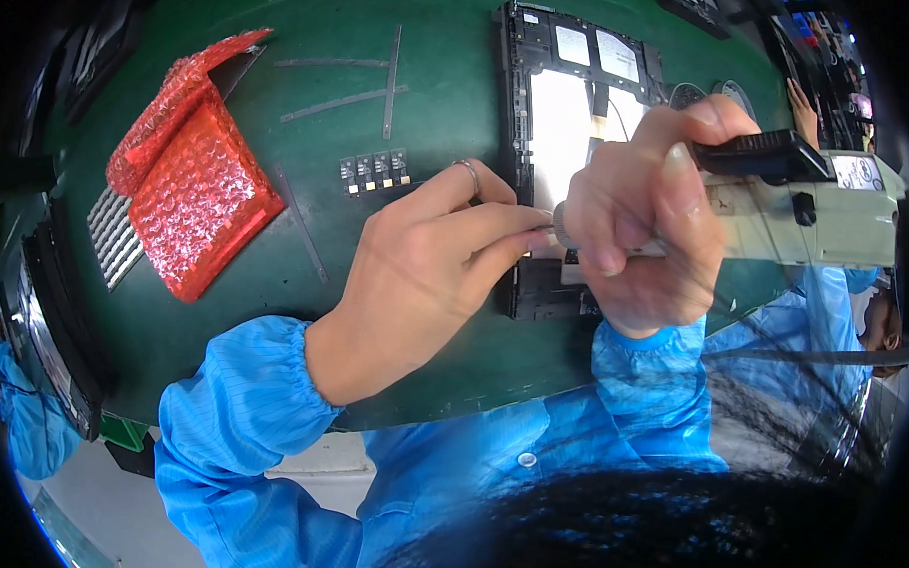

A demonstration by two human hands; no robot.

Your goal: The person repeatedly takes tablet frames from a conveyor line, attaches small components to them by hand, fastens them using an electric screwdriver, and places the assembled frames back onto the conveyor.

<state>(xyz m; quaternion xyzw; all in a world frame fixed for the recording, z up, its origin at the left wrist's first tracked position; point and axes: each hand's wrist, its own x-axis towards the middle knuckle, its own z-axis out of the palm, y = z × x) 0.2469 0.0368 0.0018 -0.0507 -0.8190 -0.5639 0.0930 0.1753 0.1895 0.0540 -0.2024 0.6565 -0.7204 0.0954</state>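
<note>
A pale grey-green electric screwdriver with a black lever lies sideways in my right hand, its fingers wrapped round the front part. Its front end points left. There my left hand, with a ring on one finger, meets it with thumb and fingertips pinched together. Whatever sits between those fingertips is too small to make out. Both hands hover over the near part of a black-framed device housing with bright white panels inside. My hands and the screwdriver hide much of its near and right side.
On the green table lie a red bubble-wrap pouch, a white ridged tray partly under it, several thin dark strips and a row of small dark boards. Another person's hand rests at the far right edge.
</note>
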